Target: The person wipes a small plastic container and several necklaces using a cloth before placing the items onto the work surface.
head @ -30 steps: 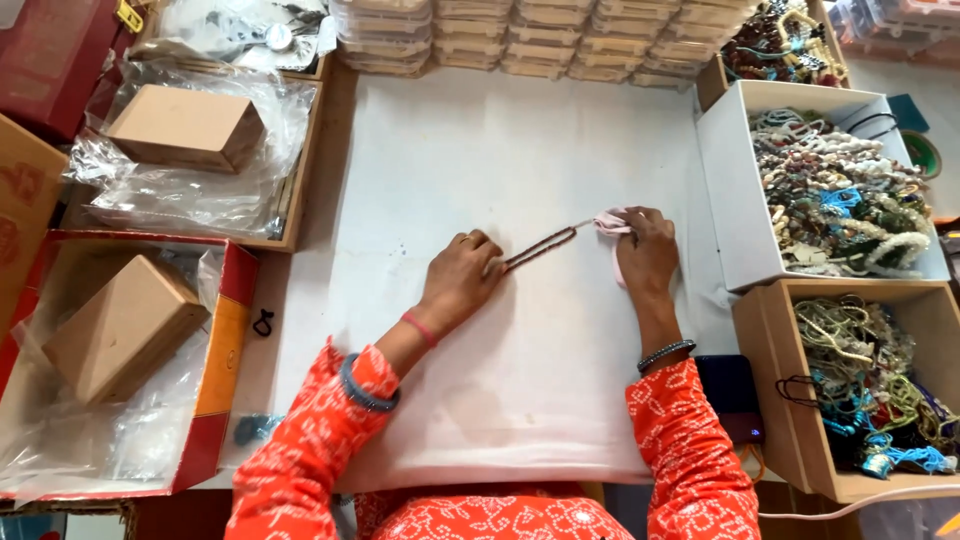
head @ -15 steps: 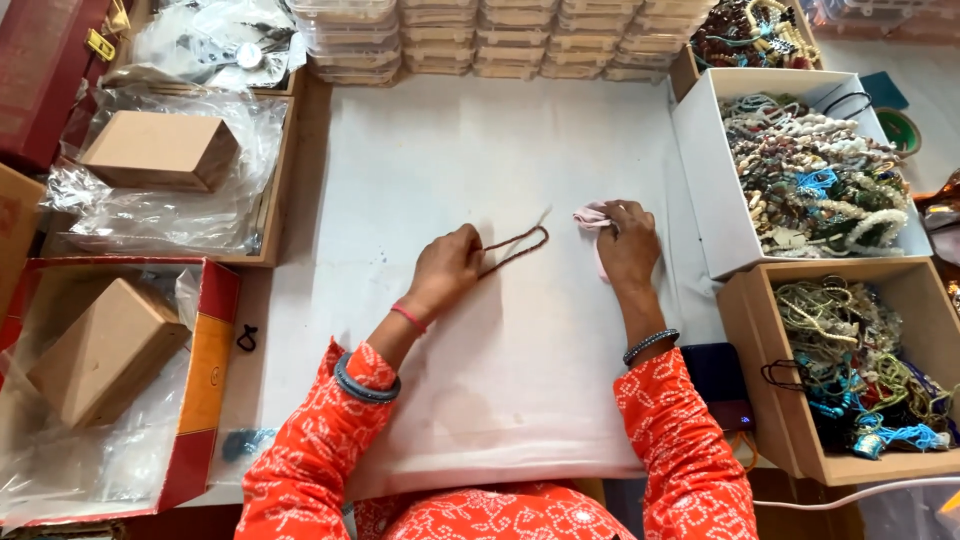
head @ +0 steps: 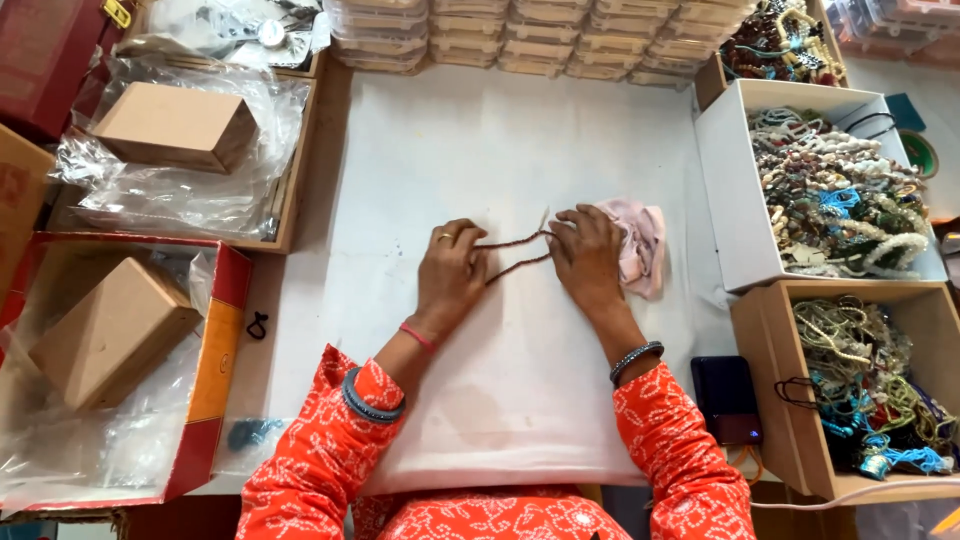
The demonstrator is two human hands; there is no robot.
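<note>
Head cam: both hands pinch one brown beaded cord loop (head: 512, 255), left hand (head: 452, 268) on its left end, right hand (head: 585, 255) on its right, mid white sheet (head: 480, 150). One pink cloth (head: 640, 245) just right. Plenty of bare sheet around; two bead-filled boxes (head: 835, 190) on the right edge.

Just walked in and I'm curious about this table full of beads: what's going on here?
A person in orange sleeves sits at a white table. The left hand and right hand each pinch an end of a thin brown bead string lying on the table between them. A crumpled pink cloth lies just beside the right hand. To the right, a white box and a cardboard box hold heaps of beaded strings.
</note>
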